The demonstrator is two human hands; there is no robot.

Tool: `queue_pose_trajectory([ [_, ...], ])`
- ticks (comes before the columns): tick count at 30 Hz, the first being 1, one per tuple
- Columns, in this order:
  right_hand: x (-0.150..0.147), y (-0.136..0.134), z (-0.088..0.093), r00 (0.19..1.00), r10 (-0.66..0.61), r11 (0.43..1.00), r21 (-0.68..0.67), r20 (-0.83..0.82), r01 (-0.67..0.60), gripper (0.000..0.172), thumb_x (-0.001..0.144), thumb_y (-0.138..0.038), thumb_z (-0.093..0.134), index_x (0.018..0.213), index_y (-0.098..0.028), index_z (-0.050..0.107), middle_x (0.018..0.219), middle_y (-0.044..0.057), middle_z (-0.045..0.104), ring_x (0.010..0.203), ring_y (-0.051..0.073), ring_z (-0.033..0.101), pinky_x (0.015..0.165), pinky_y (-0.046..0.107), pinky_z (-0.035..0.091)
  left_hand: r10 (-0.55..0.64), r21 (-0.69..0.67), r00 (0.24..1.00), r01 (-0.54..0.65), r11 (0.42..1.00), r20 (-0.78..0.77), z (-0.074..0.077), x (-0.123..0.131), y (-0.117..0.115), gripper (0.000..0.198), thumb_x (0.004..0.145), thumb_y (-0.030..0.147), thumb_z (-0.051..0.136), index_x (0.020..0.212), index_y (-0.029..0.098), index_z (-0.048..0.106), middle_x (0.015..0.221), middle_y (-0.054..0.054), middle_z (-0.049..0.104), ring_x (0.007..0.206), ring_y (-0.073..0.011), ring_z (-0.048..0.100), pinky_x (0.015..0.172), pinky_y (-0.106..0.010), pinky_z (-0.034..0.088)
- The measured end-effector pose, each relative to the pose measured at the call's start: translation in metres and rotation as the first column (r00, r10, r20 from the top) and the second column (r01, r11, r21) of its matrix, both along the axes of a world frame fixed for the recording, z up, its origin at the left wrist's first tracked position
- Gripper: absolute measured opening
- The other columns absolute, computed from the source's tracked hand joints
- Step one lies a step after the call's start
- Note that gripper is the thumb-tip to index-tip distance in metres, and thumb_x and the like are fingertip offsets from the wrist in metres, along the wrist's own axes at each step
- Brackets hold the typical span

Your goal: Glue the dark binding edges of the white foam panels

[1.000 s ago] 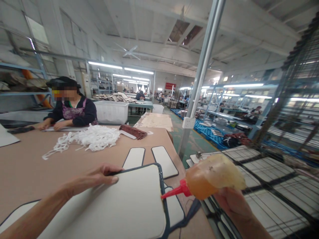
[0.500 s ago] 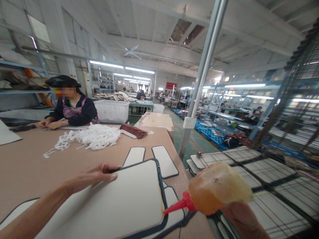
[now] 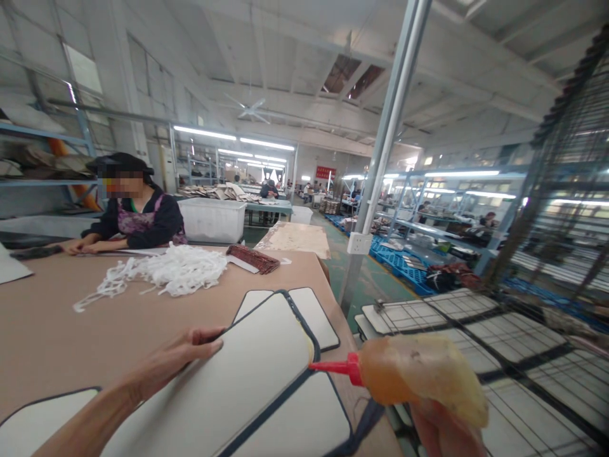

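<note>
My left hand (image 3: 197, 346) grips the far-left edge of a cream-white panel (image 3: 238, 374) with dark trim, thumb on top and fingers at the edge. The panel is tilted over other pieces. A squeeze bottle (image 3: 419, 371) of amber liquid, likely glue, lies in my right hand (image 3: 440, 419), whose fingers are mostly hidden behind and below it. Its red nozzle (image 3: 335, 366) points left, the tip at the panel's right corner. A yellowish line runs along the border there. Similar trimmed panels (image 3: 314, 317) lie beneath and behind.
A brown-covered table (image 3: 157, 324) carries a heap of white strips (image 3: 176, 270) and a reddish-brown bundle (image 3: 253, 259). Across it sits a co-worker (image 3: 143, 212). A metal post (image 3: 380, 158) rises beyond the table. To the right, a wire rack (image 3: 504, 355) holds more panels.
The panel has turned counterclockwise under my left hand. The nozzle tip has moved up slightly, staying at the border, and the bottle has become more level.
</note>
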State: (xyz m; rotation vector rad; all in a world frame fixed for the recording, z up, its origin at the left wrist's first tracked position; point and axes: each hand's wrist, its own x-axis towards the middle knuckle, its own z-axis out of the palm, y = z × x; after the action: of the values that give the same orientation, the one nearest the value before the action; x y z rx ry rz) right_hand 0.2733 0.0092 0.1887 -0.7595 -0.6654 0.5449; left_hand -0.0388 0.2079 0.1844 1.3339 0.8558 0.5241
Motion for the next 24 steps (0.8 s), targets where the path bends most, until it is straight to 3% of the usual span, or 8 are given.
queue_pose_trajectory([
  [4, 0.007, 0.005, -0.009, 0.996, 0.012, 0.996, 0.091, 0.093, -0.02, 0.038, 0.062, -0.023, 0.083, 0.096, -0.029, 0.068, 0.089, 0.001, 0.073, 0.075, 0.017, 0.068, 0.069, 0.021, 0.055, 0.022, -0.07, 0.998, -0.018, 0.997, 0.057, -0.011, 0.009, -0.002, 0.042, 0.071, 0.038, 0.074, 0.111, 0.025, 0.07, 0.101, -0.003, 0.075, 0.084, -0.0212, 0.069, 0.071, -0.024, 0.054],
  [12, 0.016, 0.015, -0.021, 0.999, -0.036, 0.997, 0.075, 0.032, 0.033, 0.044, 0.058, -0.016, 0.083, 0.098, -0.026, 0.068, 0.093, 0.001, 0.073, 0.081, 0.018, 0.069, 0.074, 0.023, 0.055, 0.047, -0.135, 0.991, -0.029, 0.99, 0.129, -0.033, 0.018, -0.006, 0.046, 0.073, 0.038, 0.072, 0.115, 0.021, 0.067, 0.098, -0.006, 0.075, 0.082, -0.0219, 0.07, 0.069, -0.025, 0.053],
  [24, 0.01, 0.012, -0.016, 0.995, -0.006, 1.0, 0.005, 0.101, 0.006, 0.047, 0.058, -0.019, 0.083, 0.101, -0.025, 0.065, 0.095, 0.005, 0.072, 0.085, 0.024, 0.068, 0.077, 0.032, 0.056, 0.012, -0.093, 0.995, -0.003, 0.996, 0.097, -0.029, 0.025, -0.017, 0.046, 0.072, 0.045, 0.071, 0.111, 0.02, 0.068, 0.093, -0.004, 0.075, 0.08, -0.0193, 0.068, 0.064, -0.022, 0.049],
])
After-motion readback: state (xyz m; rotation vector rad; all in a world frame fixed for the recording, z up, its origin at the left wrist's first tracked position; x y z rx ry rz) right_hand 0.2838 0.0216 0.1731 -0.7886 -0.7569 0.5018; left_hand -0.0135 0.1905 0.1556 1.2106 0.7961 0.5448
